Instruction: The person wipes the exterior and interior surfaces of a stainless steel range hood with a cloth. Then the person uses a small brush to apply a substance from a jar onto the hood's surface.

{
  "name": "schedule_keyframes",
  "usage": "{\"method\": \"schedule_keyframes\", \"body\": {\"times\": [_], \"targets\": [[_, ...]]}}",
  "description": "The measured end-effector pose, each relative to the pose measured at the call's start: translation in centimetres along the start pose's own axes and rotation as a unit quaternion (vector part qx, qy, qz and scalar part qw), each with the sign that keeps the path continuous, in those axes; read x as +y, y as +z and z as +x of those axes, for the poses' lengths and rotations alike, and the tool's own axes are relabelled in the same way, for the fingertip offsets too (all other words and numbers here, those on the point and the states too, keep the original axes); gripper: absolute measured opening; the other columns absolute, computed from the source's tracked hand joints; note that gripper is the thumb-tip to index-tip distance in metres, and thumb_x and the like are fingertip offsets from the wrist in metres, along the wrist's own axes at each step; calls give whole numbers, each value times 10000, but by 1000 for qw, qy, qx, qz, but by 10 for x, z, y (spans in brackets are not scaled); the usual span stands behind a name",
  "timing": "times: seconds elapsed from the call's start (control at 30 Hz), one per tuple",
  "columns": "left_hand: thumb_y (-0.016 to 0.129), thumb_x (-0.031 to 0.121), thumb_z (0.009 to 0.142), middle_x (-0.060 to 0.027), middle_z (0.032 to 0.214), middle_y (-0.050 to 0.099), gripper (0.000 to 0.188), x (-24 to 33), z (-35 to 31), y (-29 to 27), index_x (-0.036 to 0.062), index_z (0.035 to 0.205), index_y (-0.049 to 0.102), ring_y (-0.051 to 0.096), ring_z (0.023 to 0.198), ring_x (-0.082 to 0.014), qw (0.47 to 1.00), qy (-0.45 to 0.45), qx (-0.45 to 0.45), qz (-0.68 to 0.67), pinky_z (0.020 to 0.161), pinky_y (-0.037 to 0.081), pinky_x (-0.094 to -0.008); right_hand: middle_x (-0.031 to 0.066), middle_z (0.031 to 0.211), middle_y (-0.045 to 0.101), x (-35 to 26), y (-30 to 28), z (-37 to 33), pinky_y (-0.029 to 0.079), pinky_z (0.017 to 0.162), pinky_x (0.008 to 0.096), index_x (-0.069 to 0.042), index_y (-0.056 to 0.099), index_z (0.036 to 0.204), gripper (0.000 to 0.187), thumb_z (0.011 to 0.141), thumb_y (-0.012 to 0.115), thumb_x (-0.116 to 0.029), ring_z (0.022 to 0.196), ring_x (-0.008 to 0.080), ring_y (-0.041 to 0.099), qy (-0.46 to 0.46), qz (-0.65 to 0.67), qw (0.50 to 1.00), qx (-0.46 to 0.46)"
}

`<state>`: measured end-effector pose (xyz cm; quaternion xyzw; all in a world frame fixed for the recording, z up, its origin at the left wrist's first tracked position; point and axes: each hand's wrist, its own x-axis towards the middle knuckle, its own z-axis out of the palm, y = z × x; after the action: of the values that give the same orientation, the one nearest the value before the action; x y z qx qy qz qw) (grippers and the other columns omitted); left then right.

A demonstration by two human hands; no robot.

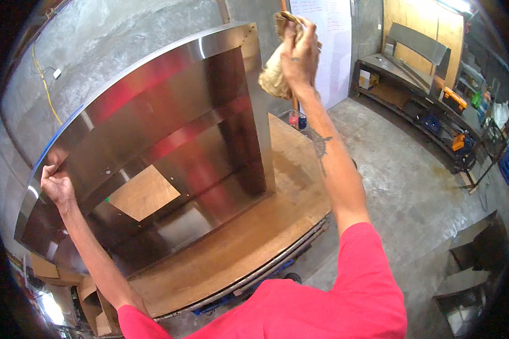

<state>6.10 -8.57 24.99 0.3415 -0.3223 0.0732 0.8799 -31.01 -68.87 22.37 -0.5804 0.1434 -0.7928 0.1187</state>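
A large stainless steel box (158, 121), open on the side toward me, stands tilted on a wooden tabletop (232, 257). A squarish cutout (144, 192) in it shows wood behind. At its left, my left hand (58, 183) is closed around the metal rim, the fingertips partly hidden. My right hand (301, 53) is raised at the box's upper right corner and grips a crumpled tan cloth (276, 70). The cloth hangs beside the box's right side wall; whether it touches the metal I cannot tell.
Behind the box rises a grey concrete wall (113, 34) with a yellow cable (42, 79). A whiteboard (333, 56) stands beyond my right hand. At the far right is a low workbench (401, 85) with tools. Cardboard boxes (90, 302) sit lower left; metal sheets (469, 277) lie lower right.
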Motion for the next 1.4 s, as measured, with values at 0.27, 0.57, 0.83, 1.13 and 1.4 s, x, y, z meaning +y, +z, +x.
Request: {"method": "schedule_keyframes", "body": {"times": [0.27, 0.57, 0.83, 1.13, 1.4], "targets": [[527, -35, 902, -191, 1133, 713, 150, -17, 49, -23, -69, 936, 669, 675, 1101, -314, 999, -8, -41, 1, 1115, 509, -477, 163, 1125, 591, -57, 103, 3, 488, 843, 546, -128, 579, 1233, 279, 994, 699, -212, 998, 357, 593, -251, -57, 966, 10], [530, -23, 907, -160, 1099, 697, 112, -28, -6, 26, 4, 879, 635, 629, 1055, -296, 998, 24, -5, 56, 1057, 496, -457, 106, 1097, 603, -17, 137, -27, 437, 951, 513, -128, 628, 1119, 123, 1023, 676, -188, 1093, 355, 557, -247, -105, 963, 17], [535, -23, 888, -139, 1065, 706, 106, -31, -5, 12, 17, 849, 624, 647, 1013, -260, 994, 26, -101, 19, 1007, 503, -402, 257, 1343, 557, -215, 209, -133, 472, 957, 640, -8, 554, 1330, 354, 1028, 552, -193, 1208, 465, 574, -100, 46, 992, -68], [447, 118, 996, -208, 1357, 680, 446, -41, 6, 32, -114, 1337, 617, 653, 1262, -337, 998, -4, -35, -52, 1138, 500, -474, 84, 1245, 603, -358, 251, -198, 547, 764, 440, -206, 610, 1233, 348, 908, 669, -318, 1056, 291, 645, -354, 152, 922, -45], [506, 42, 951, -233, 1339, 678, 371, -36, 40, -32, -141, 1249, 631, 637, 1255, -349, 995, -10, -73, -70, 1172, 454, -486, 11, 1279, 633, -42, 122, -50, 499, 964, 461, -255, 614, 1343, 396, 983, 605, -90, 1171, 268, 593, -307, -89, 941, -109]]}}
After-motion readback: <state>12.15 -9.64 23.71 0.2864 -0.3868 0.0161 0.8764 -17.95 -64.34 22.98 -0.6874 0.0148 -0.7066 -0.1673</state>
